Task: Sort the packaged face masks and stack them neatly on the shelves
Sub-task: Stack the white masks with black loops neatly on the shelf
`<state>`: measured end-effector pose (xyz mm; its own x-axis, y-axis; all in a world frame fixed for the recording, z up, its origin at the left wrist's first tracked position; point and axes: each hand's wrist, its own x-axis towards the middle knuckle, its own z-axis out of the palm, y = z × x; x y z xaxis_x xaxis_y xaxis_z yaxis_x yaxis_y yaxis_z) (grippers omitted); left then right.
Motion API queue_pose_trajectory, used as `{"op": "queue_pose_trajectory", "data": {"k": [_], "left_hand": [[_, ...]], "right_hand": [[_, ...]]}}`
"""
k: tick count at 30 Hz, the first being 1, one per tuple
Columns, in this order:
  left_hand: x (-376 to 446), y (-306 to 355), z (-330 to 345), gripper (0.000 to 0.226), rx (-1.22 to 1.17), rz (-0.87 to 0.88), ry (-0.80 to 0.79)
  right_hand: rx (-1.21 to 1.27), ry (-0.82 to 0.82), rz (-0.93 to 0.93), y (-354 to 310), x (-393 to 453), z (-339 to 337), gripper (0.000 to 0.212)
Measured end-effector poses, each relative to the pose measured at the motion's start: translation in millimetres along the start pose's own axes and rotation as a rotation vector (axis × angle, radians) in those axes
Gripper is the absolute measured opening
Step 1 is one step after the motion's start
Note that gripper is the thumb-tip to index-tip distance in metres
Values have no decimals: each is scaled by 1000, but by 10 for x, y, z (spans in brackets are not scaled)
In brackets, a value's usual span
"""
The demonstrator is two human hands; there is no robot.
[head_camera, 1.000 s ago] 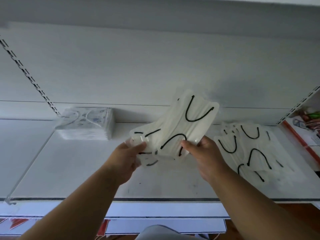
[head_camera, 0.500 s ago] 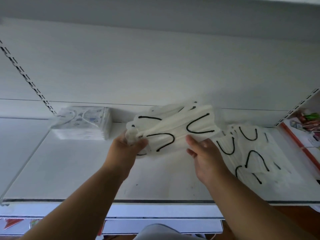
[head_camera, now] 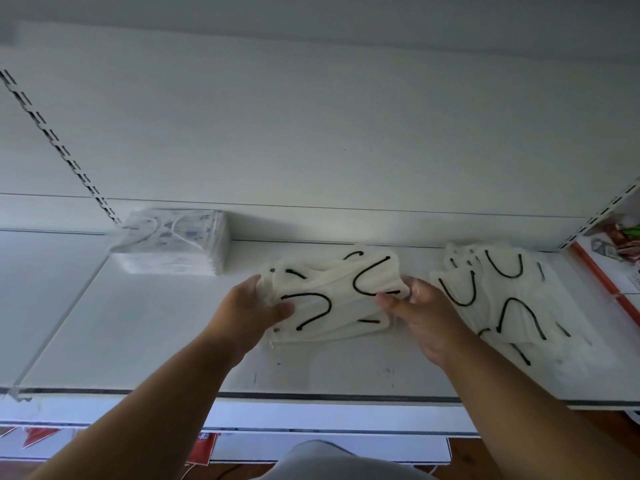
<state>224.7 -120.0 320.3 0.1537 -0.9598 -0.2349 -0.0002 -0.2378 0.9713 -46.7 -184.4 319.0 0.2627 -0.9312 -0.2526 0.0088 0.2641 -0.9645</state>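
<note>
A bundle of packaged white face masks with black ear loops [head_camera: 341, 303] lies low on the white shelf [head_camera: 138, 341], held from both ends. My left hand [head_camera: 252, 313] grips its left end, thumb on top. My right hand [head_camera: 420, 313] pinches its right end. To the right, a loose pile of the same black-looped masks [head_camera: 512, 299] is spread on the shelf. At the back left stands a neat stack of packaged masks with white loops and a blue print [head_camera: 173, 242].
A clear divider [head_camera: 62, 323] borders the shelf on the left. The shelf's front lip [head_camera: 311, 398] runs below my wrists. Slotted uprights [head_camera: 59, 147] rise along the white back panel. Colourful goods [head_camera: 620, 237] sit on the neighbouring shelf at far right.
The bundle has come down from a raised, tilted position to lie nearly flat on the shelf. Both hands moved forward and down with it, and my right hand closed on its right end.
</note>
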Motion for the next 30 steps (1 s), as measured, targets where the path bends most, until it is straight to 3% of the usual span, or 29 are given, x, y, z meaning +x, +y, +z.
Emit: {"op": "queue_pose_trajectory", "data": {"k": [3, 5, 8, 12, 16, 19, 21, 24, 30], "left_hand": [[-11, 22, 30, 41, 24, 30, 40], [-15, 49, 39, 39, 26, 83, 65], [-16, 79, 16, 43, 37, 109, 53], [-29, 5, -40, 36, 112, 52, 40], [-72, -18, 33, 31, 239, 44, 47], [-73, 24, 73, 32, 275, 65, 104], [-52, 43, 79, 33, 305, 80, 106], [-35, 76, 99, 33, 348, 104, 99], [-41, 105, 135, 29, 425, 155, 71]], "right_hand": [[-150, 70, -81, 2, 35, -4, 36], [-168, 108, -116, -47, 63, -19, 43], [-188, 99, -104, -99, 90, -40, 93], [-204, -11, -30, -27, 13, -73, 88], [-284, -23, -37, 2, -38, -68, 62], [-636, 173, -244, -116, -13, 47, 68], [-817, 247, -499, -228, 32, 197, 55], [-1031, 143, -685, -401, 114, 513, 43], [-1280, -13, -733, -547, 210, 905, 36]]}}
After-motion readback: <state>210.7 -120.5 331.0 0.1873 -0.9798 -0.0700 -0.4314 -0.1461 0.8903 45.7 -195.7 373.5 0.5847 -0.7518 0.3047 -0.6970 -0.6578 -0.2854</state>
